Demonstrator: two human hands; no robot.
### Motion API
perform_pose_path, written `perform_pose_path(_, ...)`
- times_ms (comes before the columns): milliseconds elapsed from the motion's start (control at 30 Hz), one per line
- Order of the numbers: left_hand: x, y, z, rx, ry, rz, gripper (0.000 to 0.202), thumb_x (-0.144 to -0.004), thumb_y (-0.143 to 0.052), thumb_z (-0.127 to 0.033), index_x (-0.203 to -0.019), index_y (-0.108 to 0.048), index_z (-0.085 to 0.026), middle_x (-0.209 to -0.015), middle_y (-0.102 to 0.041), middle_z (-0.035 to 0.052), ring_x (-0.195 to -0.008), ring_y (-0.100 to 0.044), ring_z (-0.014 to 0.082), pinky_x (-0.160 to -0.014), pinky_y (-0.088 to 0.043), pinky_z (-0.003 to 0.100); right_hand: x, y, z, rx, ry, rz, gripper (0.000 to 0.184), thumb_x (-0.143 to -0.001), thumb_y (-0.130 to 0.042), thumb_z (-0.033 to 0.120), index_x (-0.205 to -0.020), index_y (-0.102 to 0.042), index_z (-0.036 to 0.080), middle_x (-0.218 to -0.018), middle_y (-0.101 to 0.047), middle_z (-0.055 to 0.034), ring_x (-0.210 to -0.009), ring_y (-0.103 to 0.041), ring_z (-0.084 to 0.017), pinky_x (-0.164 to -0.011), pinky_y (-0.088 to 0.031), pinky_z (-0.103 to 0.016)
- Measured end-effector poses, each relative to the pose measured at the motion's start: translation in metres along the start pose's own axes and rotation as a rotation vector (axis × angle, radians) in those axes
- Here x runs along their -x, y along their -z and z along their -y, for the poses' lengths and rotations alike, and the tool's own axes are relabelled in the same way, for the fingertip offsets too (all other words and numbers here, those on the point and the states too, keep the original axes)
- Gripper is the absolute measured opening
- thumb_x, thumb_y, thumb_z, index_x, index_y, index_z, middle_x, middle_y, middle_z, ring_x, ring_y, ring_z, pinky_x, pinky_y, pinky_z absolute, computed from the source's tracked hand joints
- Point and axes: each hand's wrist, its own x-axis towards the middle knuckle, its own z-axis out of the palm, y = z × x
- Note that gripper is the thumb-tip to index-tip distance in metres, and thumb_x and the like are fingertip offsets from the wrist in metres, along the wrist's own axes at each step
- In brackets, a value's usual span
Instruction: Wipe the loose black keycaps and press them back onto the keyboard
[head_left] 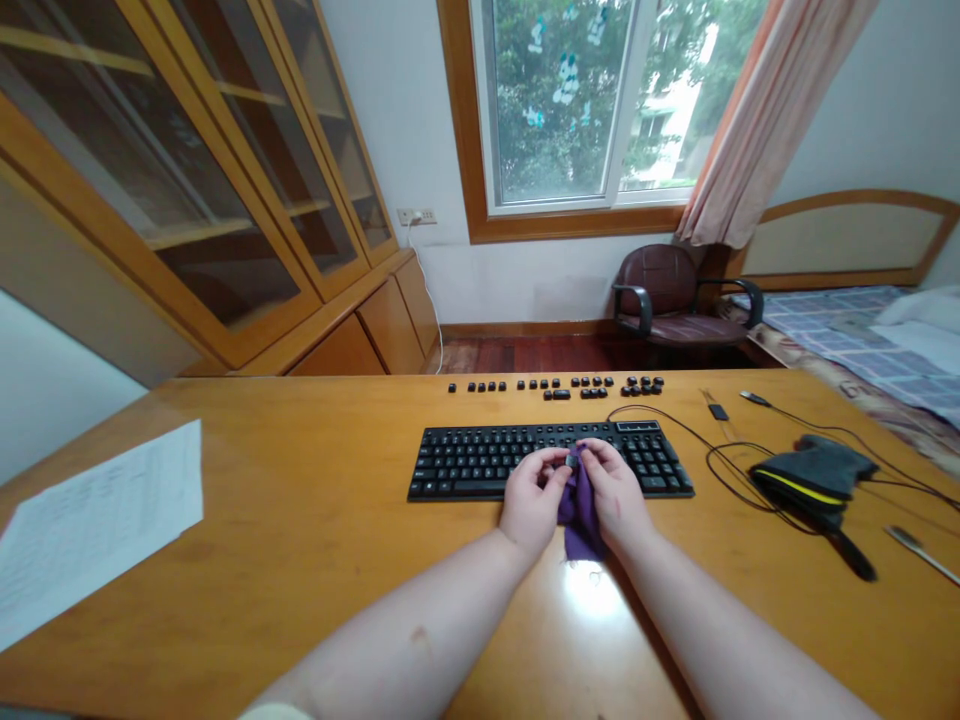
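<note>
A black keyboard [465, 465] lies across the middle of the desk, its cable leaving the back edge. Just above its right half, my two hands meet. My left hand [534, 495] pinches a small dark keycap [571, 461] between thumb and fingers. A purple cloth [583, 525] is gripped in my right hand [616, 490], its top against the keycap and its loose end hanging toward the desk. Several loose black keycaps [561, 395] stand in small groups along the far desk edge. The keyboard's top row shows small bare key posts, partly hidden behind my hands.
On the right of the desk [300, 560] lie a dark grey and yellow tool [814, 480] with a handle, a USB cable [757, 400], a small wire puller [718, 411] and a brush [911, 545]. Printed papers [112, 520] lie at left. Beyond is a chair [664, 300].
</note>
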Motion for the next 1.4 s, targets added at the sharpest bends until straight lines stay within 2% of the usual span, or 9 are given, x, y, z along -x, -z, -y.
perform_pose_path(167,-0.002,0.003,-0.007,-0.032,-0.088,-0.026,0.020,-0.080,-0.055,-0.023,-0.095,-0.067,-0.019,-0.096,-0.065,0.0068,-0.091,-0.059,0.0164,-0.085,-0.046,0.031,0.000,0.000,0.002,-0.014,-0.032,-0.039,0.026,-0.060,-0.074,0.037,-0.076,-0.061,0.021,-0.066,-0.064,0.0019,-0.060,-0.058,-0.014,-0.060,-0.046,-0.026)
perform_pose_path(300,-0.002,0.005,-0.010,-0.059,-0.100,-0.055,0.021,-0.079,-0.055,-0.023,-0.095,-0.069,-0.021,-0.095,-0.065,0.0065,-0.092,-0.058,0.0167,-0.087,-0.046,0.033,0.001,0.002,0.003,0.148,0.007,-0.028,0.025,-0.062,-0.072,0.039,-0.077,-0.069,0.019,-0.080,-0.069,-0.0050,-0.077,-0.062,-0.020,-0.075,-0.048,-0.034)
perform_pose_path(500,-0.001,0.006,-0.009,-0.077,-0.116,-0.082,0.021,-0.079,-0.057,-0.024,-0.095,-0.070,-0.022,-0.092,-0.065,0.0058,-0.088,-0.059,0.0164,-0.083,-0.048,0.032,0.002,0.003,0.004,0.186,0.056,0.084,0.028,-0.065,-0.070,0.034,-0.091,-0.071,0.024,-0.097,-0.068,-0.0048,-0.093,-0.060,-0.022,-0.088,-0.043,-0.038)
perform_pose_path(733,0.001,0.007,-0.013,-0.148,-0.213,-0.096,0.019,-0.078,-0.058,-0.021,-0.092,-0.070,-0.022,-0.084,-0.064,0.0043,-0.081,-0.059,0.0145,-0.075,-0.049,0.028,0.005,0.002,0.005,0.189,0.058,0.100,0.031,-0.061,-0.073,0.030,-0.091,-0.071,0.024,-0.093,-0.068,-0.0042,-0.085,-0.061,-0.020,-0.082,-0.046,-0.037)
perform_pose_path(900,0.002,0.009,-0.012,-0.206,-0.263,-0.095,0.019,-0.078,-0.057,-0.021,-0.093,-0.070,-0.023,-0.081,-0.064,0.0033,-0.077,-0.059,0.0135,-0.072,-0.050,0.027,0.006,0.001,0.007,0.202,0.059,0.084,0.019,-0.061,-0.072,0.028,-0.079,-0.072,0.023,-0.084,-0.068,-0.0035,-0.081,-0.061,-0.019,-0.078,-0.047,-0.035)
perform_pose_path(1100,0.002,0.007,-0.012,-0.219,-0.229,-0.091,0.018,-0.077,-0.059,-0.020,-0.090,-0.071,-0.023,-0.079,-0.065,0.0029,-0.076,-0.059,0.0138,-0.073,-0.050,0.027,0.003,0.002,0.006,0.214,0.078,-0.013,0.012,-0.059,-0.072,0.030,-0.062,-0.067,0.020,-0.068,-0.065,-0.0019,-0.068,-0.058,-0.016,-0.067,-0.047,-0.030)
perform_pose_path(1167,0.001,0.007,-0.012,-0.221,-0.222,-0.089,0.019,-0.077,-0.059,-0.020,-0.091,-0.071,-0.023,-0.080,-0.065,0.0029,-0.076,-0.059,0.0138,-0.073,-0.050,0.027,0.003,0.002,0.005,0.197,0.055,-0.026,0.013,-0.060,-0.072,0.030,-0.063,-0.067,0.020,-0.068,-0.065,-0.0012,-0.067,-0.058,-0.015,-0.067,-0.046,-0.029)
perform_pose_path(1300,0.002,0.006,-0.013,-0.214,-0.233,-0.100,0.019,-0.076,-0.059,-0.018,-0.091,-0.071,-0.023,-0.079,-0.065,0.0027,-0.075,-0.059,0.0132,-0.071,-0.050,0.026,0.004,0.003,0.002,0.153,0.022,0.046,0.019,-0.059,-0.074,0.028,-0.076,-0.070,0.021,-0.078,-0.068,-0.0015,-0.074,-0.060,-0.017,-0.072,-0.046,-0.030)
perform_pose_path(1400,0.002,0.006,-0.014,-0.208,-0.238,-0.098,0.018,-0.076,-0.059,-0.018,-0.089,-0.071,-0.023,-0.078,-0.065,0.0027,-0.075,-0.059,0.0132,-0.070,-0.050,0.026,0.003,0.005,0.003,0.168,0.032,0.069,0.016,-0.059,-0.074,0.027,-0.073,-0.070,0.020,-0.075,-0.067,-0.0012,-0.072,-0.059,-0.016,-0.070,-0.045,-0.029)
